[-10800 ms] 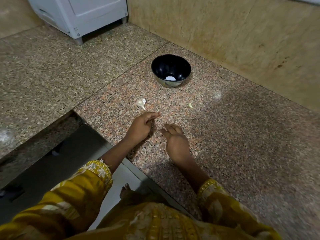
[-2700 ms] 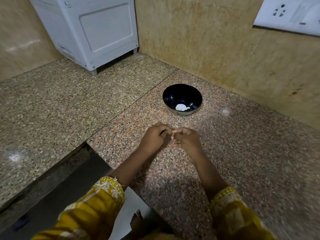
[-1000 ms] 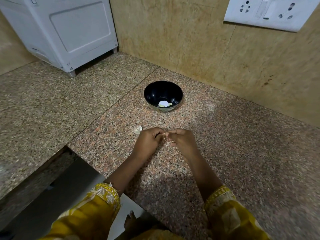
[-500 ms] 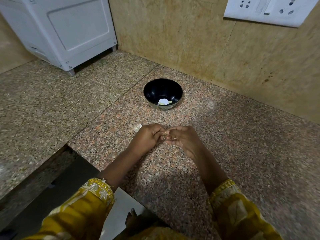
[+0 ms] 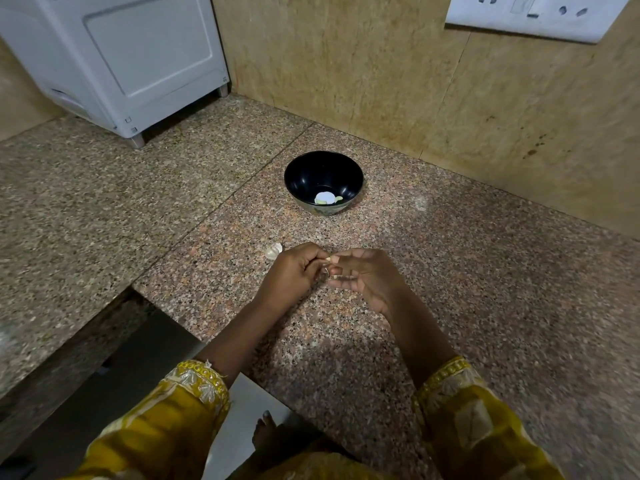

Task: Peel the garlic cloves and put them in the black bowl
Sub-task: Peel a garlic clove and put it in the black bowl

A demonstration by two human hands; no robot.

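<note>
nearest the camera, two yellow sleeves point(image 5: 180, 410) are seen at the lower edge, and a bare foot point(image 5: 266, 424) is glimpsed between them, below the tabletop's edge. the forearms are stretched forward over the speckled granite tabletop point(image 5: 450, 289). the left hand point(image 5: 294, 271) and right hand point(image 5: 367, 275) are held together, fingertips meeting just above the stone. a small pale clove point(image 5: 328, 259) is pinched between them: the left hand's fingers are curled round it, and it is nipped by the right thumb and forefinger, while the other right fingers are bent loosely beneath. how much skin is left on it cannot be told, since most of it is hidden by the fingers. just beside the left hand, on its outer side, a whitish garlic piece point(image 5: 273, 251) is laid on the tabletop. farther back, well apart from the hands, the black bowl point(image 5: 301, 174) is set upright near the wall, and a few pale cloves point(image 5: 325, 199) are seen at its bottom. beyond, at the far left, a white appliance point(image 5: 121, 57) is stood on short feet in the corner, and a white switch plate point(image 5: 536, 15) is fixed to the tan wall at the upper right.
</note>
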